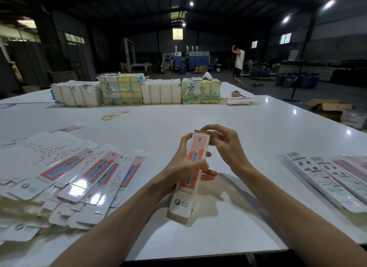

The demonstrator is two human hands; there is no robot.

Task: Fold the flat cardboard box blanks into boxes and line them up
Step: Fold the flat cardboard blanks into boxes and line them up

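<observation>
White desk (218, 115) beneath left hand (184, 165) and right hand (224, 145); flat blanks (65, 173) heaped left of left hand; folded boxes (327, 179) right of right hand; box (197, 145) gripped mid-length by left hand, its far-end flap pinched by right hand.

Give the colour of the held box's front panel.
Coral-pink panel with a blue toothbrush print, on a white box. Head view, the only one.

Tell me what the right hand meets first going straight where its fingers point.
The top flap of the box; the right hand touches it now, fingers pointing left. Beyond it, probably the left hand.
</observation>
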